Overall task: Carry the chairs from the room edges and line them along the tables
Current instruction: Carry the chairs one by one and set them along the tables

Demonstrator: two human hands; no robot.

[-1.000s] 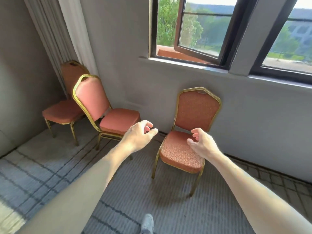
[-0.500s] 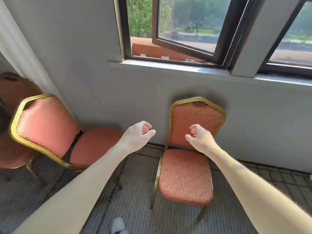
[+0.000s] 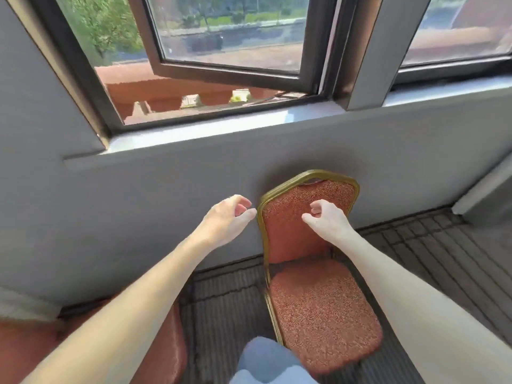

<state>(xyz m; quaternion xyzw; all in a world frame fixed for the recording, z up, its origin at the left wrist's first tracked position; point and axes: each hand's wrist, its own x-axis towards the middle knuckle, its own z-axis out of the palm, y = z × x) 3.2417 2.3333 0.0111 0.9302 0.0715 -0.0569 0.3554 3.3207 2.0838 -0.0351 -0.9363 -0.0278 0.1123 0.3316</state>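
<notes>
- Nearest, a knee (image 3: 270, 361) in blue cloth shows at the bottom edge, right in front of the chair (image 3: 318, 306); a second ago only a shoe tip showed there, so the person has stepped close.
- At the lower left, the seat of a second chair (image 3: 163, 353) lies under the left forearm. Its back, in full view half a second ago, is now out of frame.
- The chair to be carried stands on the carpet (image 3: 432, 250), seat toward the person, back against the wall (image 3: 166, 206). It has not moved, only grown larger in view.
- The left hand (image 3: 227, 220) hovers just left of the gold frame at the top corner of the chair back, fingers loosely curled and thumb near the forefinger, gripping nothing.
- The right hand (image 3: 327, 220) hangs in front of the back's upholstery, fingers curled the same way, thumb pointing left, also empty. Whether it touches the fabric cannot be told.
- Both hands have come from over the seat up to the height of the chair back, which suggests the grasp is about to begin, one hand on each side of the frame.
- Farthest, the sill (image 3: 221, 128) and open window (image 3: 230, 51) sit above the chair. No table is in view, so the carry is not yet begun.
</notes>
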